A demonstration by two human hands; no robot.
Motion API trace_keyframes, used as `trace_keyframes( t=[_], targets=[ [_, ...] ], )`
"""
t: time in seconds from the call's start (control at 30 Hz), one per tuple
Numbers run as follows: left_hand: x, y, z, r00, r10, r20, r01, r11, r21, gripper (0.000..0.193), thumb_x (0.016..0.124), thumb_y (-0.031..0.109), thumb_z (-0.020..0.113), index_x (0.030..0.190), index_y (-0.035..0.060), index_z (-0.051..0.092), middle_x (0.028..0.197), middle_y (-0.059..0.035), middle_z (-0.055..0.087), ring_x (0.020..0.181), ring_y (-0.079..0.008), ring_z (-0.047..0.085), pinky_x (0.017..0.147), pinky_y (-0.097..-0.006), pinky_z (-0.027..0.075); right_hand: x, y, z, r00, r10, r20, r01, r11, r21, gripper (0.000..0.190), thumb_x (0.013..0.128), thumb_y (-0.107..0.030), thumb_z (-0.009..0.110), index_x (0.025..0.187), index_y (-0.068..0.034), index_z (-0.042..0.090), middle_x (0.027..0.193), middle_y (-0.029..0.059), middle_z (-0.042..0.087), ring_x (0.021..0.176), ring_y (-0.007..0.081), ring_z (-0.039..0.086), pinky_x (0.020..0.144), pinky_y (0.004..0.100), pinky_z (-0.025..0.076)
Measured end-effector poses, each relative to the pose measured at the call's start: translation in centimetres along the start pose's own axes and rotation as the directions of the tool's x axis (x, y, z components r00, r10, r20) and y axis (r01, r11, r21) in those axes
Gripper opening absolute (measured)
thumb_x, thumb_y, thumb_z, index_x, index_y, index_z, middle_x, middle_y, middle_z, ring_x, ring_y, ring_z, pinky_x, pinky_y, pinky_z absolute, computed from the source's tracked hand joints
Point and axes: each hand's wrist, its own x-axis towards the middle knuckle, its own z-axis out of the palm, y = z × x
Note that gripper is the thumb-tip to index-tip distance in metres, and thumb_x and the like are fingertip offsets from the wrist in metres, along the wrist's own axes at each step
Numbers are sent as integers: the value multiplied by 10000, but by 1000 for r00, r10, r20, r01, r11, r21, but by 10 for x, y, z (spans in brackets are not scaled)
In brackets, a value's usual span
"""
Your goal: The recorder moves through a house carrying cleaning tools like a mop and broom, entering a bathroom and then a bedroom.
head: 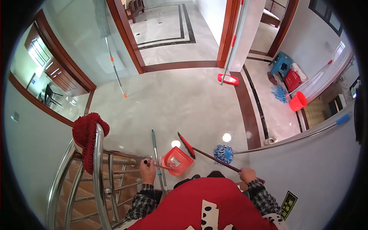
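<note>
My left hand (147,171) is closed on the handle of a red long-handled dustpan (177,161), whose pan rests on the tiled floor with some light debris or a label inside; which, I cannot tell. My right hand (247,175) grips the dark stick of a broom (188,146). The broom's red head, with dark bristles, lies just beyond and right of the dustpan, a small gap between them. Close by on the right is a blue and white string mop (223,154), its metal pole running up to the right. Poles with teal grips (154,141) stand left of the dustpan.
Stair railing (99,172) with a red chenille cloth (91,138) stands at left. A flat mop (228,79) leans by the doorway; a grey duster (102,26) leans on the back wall. At right are a blue stool (281,63), another mop (279,93) and a red bucket (298,101).
</note>
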Motion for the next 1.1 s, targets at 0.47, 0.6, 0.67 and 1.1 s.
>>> trace_keyframes(
  t=[0.47,0.6,0.67,1.1],
  targets=[
    [46,28,37,979,-75,-188,104,983,151,169,841,172,555,797,13,519,688,-41,536,614,-123,500,572,-280,420,232,-10,-106,964,-258,59,264,954,-140,228,716,-238,540,784,-58,662,809,162,631,757,319,614,658,431,483],
    [93,64,72,976,-135,-171,150,985,78,174,867,168,515,811,3,507,737,-41,536,661,-117,495,614,-267,409,301,-15,-165,958,-279,-68,263,946,-189,183,672,-158,527,734,-51,663,757,166,633,716,320,620,613,423,489],
    [114,72,85,970,-178,-163,190,980,61,183,870,175,513,813,1,502,737,-38,529,661,-118,487,614,-264,404,323,-13,-193,953,-291,-81,270,940,-207,172,680,-148,524,723,-57,662,755,161,635,711,315,622,603,418,489],
    [224,133,161,894,-378,-243,304,907,-293,210,889,265,492,856,57,489,736,7,468,636,-73,456,556,-214,420,467,-36,-336,936,-252,-246,175,939,-295,183,738,-135,509,759,-66,677,764,133,644,738,290,632,612,388,498]
  ],
)
